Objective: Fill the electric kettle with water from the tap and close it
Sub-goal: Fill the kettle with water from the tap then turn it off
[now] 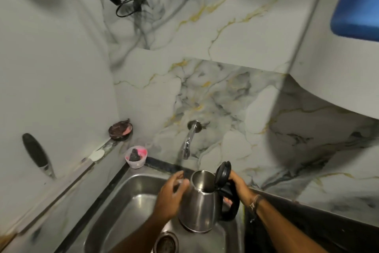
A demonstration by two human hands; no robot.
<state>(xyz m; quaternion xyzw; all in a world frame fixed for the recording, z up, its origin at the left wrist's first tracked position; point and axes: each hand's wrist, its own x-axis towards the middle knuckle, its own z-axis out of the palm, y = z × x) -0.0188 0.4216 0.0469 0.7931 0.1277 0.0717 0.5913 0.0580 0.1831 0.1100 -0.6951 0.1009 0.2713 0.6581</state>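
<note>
A stainless steel electric kettle (202,207) is held upright over the steel sink (127,197), its black lid (223,171) flipped open. My right hand (239,186) grips the kettle's black handle. My left hand (173,193) hovers just left of the kettle's spout, fingers loosely apart, blurred and holding nothing. The chrome tap (189,140) sticks out of the marble wall above and slightly left of the kettle's mouth. I cannot see any water running from it.
A sink drain (166,242) lies below the kettle. A small pink cup (136,156) and a dark round dish (121,129) stand at the back left corner. A knife (38,155) hangs on the left wall. A dark counter (307,222) runs to the right.
</note>
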